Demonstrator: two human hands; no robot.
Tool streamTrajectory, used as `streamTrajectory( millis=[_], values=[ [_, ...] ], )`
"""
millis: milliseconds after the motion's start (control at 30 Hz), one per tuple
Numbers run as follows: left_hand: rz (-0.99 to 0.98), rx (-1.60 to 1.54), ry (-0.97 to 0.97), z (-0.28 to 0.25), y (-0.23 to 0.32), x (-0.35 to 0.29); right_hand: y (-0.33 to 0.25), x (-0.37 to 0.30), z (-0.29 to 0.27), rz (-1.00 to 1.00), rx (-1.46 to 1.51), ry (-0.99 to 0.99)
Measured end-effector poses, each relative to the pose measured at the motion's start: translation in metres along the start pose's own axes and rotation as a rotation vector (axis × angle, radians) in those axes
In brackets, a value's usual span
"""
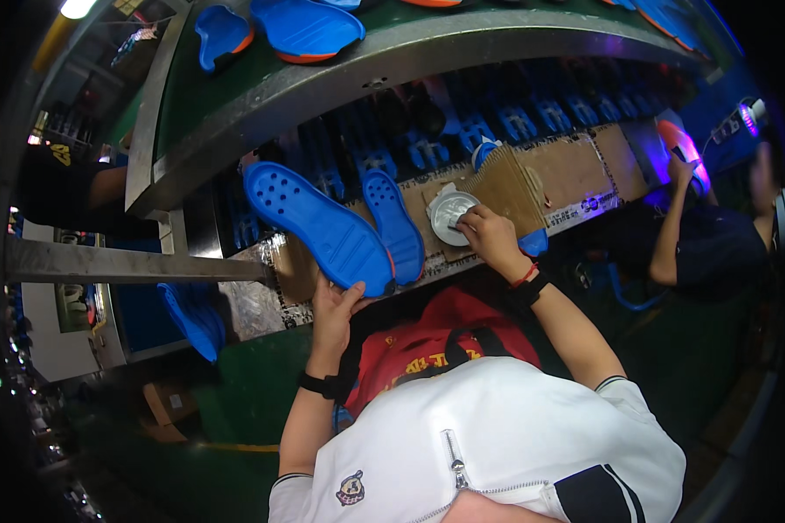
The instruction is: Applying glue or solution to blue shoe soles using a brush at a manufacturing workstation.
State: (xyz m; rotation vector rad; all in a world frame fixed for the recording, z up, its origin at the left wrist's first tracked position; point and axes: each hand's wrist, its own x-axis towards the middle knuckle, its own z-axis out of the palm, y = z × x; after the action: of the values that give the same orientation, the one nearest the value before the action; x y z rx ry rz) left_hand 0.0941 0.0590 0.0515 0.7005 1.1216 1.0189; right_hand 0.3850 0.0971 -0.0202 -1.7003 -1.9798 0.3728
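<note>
A blue shoe sole [310, 213] with several round holes in its forefoot is gripped near the heel by my left hand [330, 321], thumb on top. Just to its right, a second blue sole [392, 222] rests on the cardboard-covered bench, partly overlapped by the first. My right hand [494, 240] reaches into a small round white dish [451, 210], its fingertips drawn together at the inner surface. Whatever those fingers pinch, if anything, is too small to make out.
Folded brown cardboard [508, 187] stands beside the dish. Behind the bench, several blue pieces line a dark shelf under a metal-edged green conveyor [410, 48] carrying blue soles. A metal bar [131, 268] crosses at left. At right, another person's arm [667, 235] holds a lit sole.
</note>
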Motion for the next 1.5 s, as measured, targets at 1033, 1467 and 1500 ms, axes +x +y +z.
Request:
streamTrajectory(
  millis=[1033,1467,1500],
  values=[
    [0.529,0.387,0.053,0.065,0.015,-0.003,-0.107,-0.003,-0.088,-0.366,0.355,0.141],
    [0.499,0.404,0.07,0.063,0.023,0.001,-0.113,0.009,-0.095,-0.382,0.177,0.205],
    [0.528,0.409,0.089,0.064,0.024,0.0,-0.112,0.009,-0.097,-0.353,0.186,0.24]
  ],
)
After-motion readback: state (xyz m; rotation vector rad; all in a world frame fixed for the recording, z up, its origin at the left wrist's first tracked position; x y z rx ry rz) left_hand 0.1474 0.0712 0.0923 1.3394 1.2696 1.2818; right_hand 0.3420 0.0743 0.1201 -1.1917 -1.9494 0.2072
